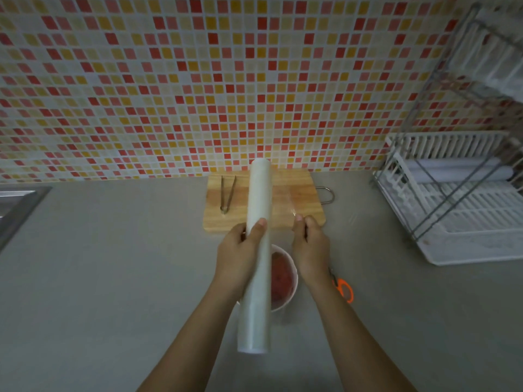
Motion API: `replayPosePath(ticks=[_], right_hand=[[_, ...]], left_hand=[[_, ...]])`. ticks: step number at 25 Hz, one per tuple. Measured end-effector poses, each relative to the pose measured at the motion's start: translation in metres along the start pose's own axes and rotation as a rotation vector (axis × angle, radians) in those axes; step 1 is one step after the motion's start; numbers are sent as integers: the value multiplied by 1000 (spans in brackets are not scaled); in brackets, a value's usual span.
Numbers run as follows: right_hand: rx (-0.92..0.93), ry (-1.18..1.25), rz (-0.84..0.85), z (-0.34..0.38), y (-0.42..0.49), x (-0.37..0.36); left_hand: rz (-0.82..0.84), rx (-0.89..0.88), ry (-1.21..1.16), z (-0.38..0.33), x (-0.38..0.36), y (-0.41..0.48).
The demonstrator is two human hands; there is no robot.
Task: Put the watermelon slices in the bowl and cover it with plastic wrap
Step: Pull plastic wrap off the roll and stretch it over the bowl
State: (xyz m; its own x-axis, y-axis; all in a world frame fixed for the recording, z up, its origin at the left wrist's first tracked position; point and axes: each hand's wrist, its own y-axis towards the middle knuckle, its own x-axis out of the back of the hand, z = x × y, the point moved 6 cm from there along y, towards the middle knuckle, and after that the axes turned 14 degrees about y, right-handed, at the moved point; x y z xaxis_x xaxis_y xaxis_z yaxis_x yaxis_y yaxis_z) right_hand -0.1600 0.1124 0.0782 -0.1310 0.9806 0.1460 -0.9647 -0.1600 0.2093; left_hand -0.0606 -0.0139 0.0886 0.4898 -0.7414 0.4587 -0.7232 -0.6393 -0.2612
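Both hands worked the wrapping step: left hand (240, 247) clenched the plastic wrap roll (256, 258) above the bowl (293, 275) of watermelon slices (280, 275); right hand (310, 244) pinched the film's edge; next, likely draw film across

Much of the bowl (291, 274) is hidden behind the plastic wrap roll (257, 256) held in the left hand (240, 250). The watermelon slices (280, 275) inside are blurred into a red patch. Just right of the right hand (310, 244), the scissors (343, 290) are partly covered by the wrist. The dish rack (452, 199) is cut off by the right edge.
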Motion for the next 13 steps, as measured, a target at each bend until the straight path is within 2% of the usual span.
replayPosePath(ticks=[6,9,11,13], right_hand=[[-33,9,30,-23,2,7],[-59,13,65,-36,2,8],[-93,2,76,-49,-3,9],[-141,-8,70,-63,-7,11]], left_hand=[[78,188,-203,20,-11,3],[103,157,-13,22,-19,2],[34,106,133,26,-19,2],[-9,130,166,31,-15,3]])
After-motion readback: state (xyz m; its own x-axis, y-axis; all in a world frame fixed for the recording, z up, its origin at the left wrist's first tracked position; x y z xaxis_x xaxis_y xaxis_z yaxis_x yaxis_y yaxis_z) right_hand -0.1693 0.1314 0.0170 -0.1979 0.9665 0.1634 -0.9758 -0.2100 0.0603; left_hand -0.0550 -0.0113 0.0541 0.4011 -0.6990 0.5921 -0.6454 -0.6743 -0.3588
